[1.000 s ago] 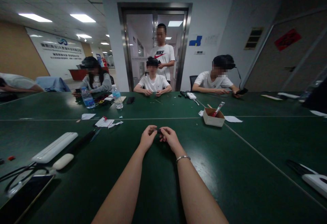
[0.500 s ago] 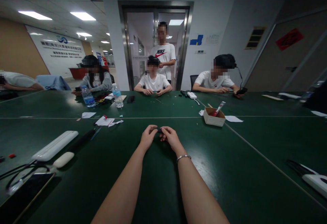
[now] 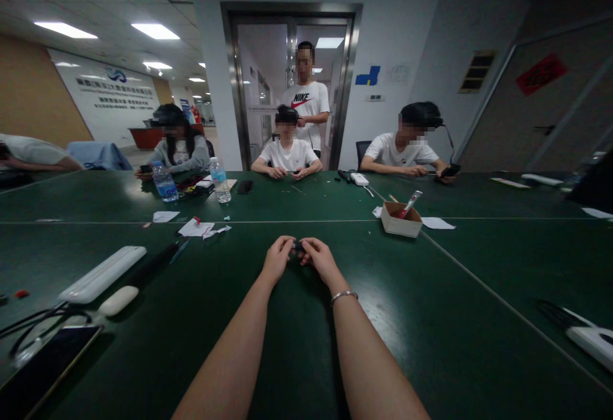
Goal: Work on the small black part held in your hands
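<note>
Between my hands, just above the green table, is a small dark object (image 3: pixel 299 246) with a paler tip at its left end. It is too small to name. My right hand (image 3: pixel 320 259) pinches it from the right between thumb and fingertips. A silver bracelet (image 3: pixel 344 296) circles the right wrist. My left hand (image 3: pixel 278 259) is closed at the object's left end, thumb and fingers meeting there. The fingers of both hands partly cover the object.
An open cardboard box (image 3: pixel 401 225) with a red-handled tool stands ahead right. Paper scraps (image 3: pixel 197 228) lie ahead left. A white power bank (image 3: pixel 104 273), a white mouse-shaped case (image 3: pixel 119 300) and a phone (image 3: pixel 50 369) lie left. Several people are across the table.
My left fingertips have come in on the object's left end, where a paler tip now shows. The right hand has barely shifted and keeps its pinch.
</note>
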